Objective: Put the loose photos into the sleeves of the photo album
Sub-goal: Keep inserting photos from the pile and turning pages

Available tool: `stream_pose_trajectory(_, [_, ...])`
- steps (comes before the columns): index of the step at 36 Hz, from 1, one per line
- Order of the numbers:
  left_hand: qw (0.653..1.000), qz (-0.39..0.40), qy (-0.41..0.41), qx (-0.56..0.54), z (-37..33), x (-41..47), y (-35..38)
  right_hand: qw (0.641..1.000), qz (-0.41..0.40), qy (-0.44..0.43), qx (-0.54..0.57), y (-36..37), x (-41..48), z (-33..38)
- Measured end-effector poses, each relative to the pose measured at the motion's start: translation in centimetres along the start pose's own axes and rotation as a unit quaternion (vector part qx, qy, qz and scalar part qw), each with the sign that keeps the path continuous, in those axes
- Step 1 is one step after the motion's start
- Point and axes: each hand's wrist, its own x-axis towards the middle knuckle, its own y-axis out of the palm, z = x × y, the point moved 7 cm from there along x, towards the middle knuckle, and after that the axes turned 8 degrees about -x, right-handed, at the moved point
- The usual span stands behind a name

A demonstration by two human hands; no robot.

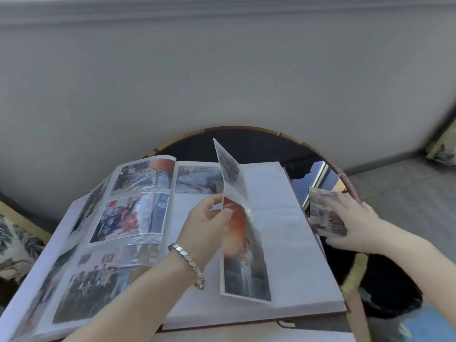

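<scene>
Head view shows the photo album [283, 243] lying open on a round glass table [344, 177]. The left hand [207, 223] pinches the free edge of one leaf [238, 243] between thumb and fingertips. It holds the leaf nearly on edge above the right-hand page, probably to turn it and reach empty sleeves, since the page beneath looks blank white. The right hand [352, 218] grips the loose photos [325, 213] as a small stack just off the album's right edge, over the table. That most likely keeps them ready while staying out of the leaf's way. By count there are two hands, one album and one lifted leaf carrying at least two prints. Three filled sleeves sit in a column on the left-hand page, and one more print shows at the top of the page behind the leaf. Further prints on a page at far left lie too oblique to count. The number of photos in the stack cannot be told, as only the top one shows. One bracelet [188, 261] circles the left wrist, and two patterned cushions flank the table, one at the left [17, 248] and one at the right [444, 146].
</scene>
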Motion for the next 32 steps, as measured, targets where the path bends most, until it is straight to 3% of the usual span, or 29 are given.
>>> stream_pose_trajectory(4, [0.998,0.061,-0.013,-0.009,-0.7,0.5,2.9,0.998,0.042,-0.014,0.053,0.6,-0.3,-1.2])
stream_pose_trajectory(8, [0.988,0.139,0.016,0.069,-0.3,0.7,6.7,0.997,-0.007,-0.042,-0.058,-0.2,-0.2,-0.9])
stream_pose_trajectory(11, [0.972,0.164,0.016,0.165,1.3,0.9,8.7,0.995,-0.017,-0.056,-0.080,0.4,-0.4,-0.9])
stream_pose_trajectory(14, [0.964,0.164,0.000,0.210,2.5,1.3,9.4,0.998,-0.052,-0.038,-0.003,0.1,-0.7,-1.4])
stream_pose_trajectory(17, [0.961,0.160,-0.003,0.224,2.9,1.7,9.6,0.997,-0.036,-0.004,0.069,-0.3,-0.2,-2.3])
stream_pose_trajectory(28, [0.962,0.126,0.049,0.237,2.0,3.2,8.2,0.996,0.063,0.060,0.008,-2.0,5.6,-4.3])
stream_pose_trajectory(32, [0.966,0.112,0.061,0.224,1.7,3.3,7.4,0.992,0.097,0.066,0.049,-1.5,5.7,-4.5])
